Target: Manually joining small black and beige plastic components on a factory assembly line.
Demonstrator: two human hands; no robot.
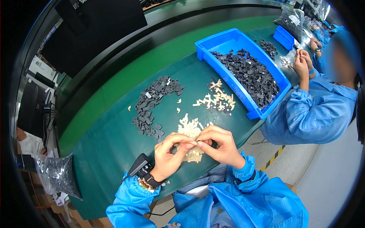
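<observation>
My left hand and my right hand meet fingertip to fingertip above a pile of small cream-coloured pieces. Thumbs and forefingers of both are pinched together. Whatever lies between them is too small and too covered to make out. Beyond my left hand, small dark grey rectangular parts spread in a curved heap. A looser cluster of cream strips, with dark bits among them, lies past my right hand. My left wrist carries a black strapped device and a beaded bracelet.
A large blue bin full of dark parts stands at the right on the green table mat. Nearby, a co-worker's hands are over white pieces, beside a small blue bin. A clear bag of dark parts sits at the left edge.
</observation>
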